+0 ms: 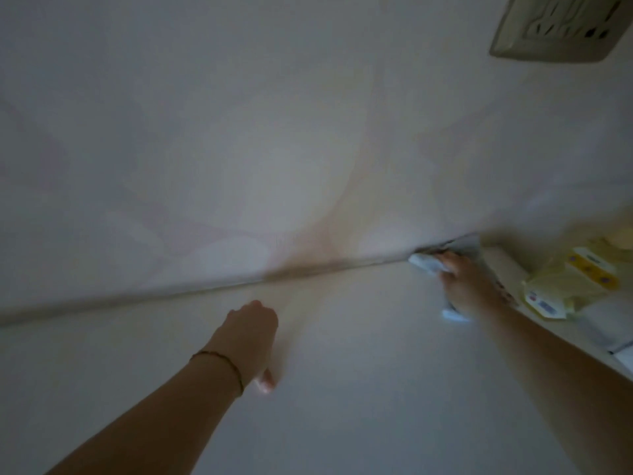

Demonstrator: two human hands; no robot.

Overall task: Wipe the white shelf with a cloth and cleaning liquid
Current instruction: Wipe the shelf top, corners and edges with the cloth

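Right hand (pixel 460 286) clamps crumpled pale-blue cloth (pixel 424 262) into the three-o'clock back seam of the flat white shelf (pixel 342 378); left hand (pixel 251 334) braces, fingers unclear.

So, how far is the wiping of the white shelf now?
Done: hard to judge; the shelf looks even, with no marks showing in this dim, blurred picture. In hand: the right hand holds the cloth against the back edge by the wall, while the left hand rests on the shelf. Still to do: probably the part by the yellow packets. No cleaning liquid is in view.
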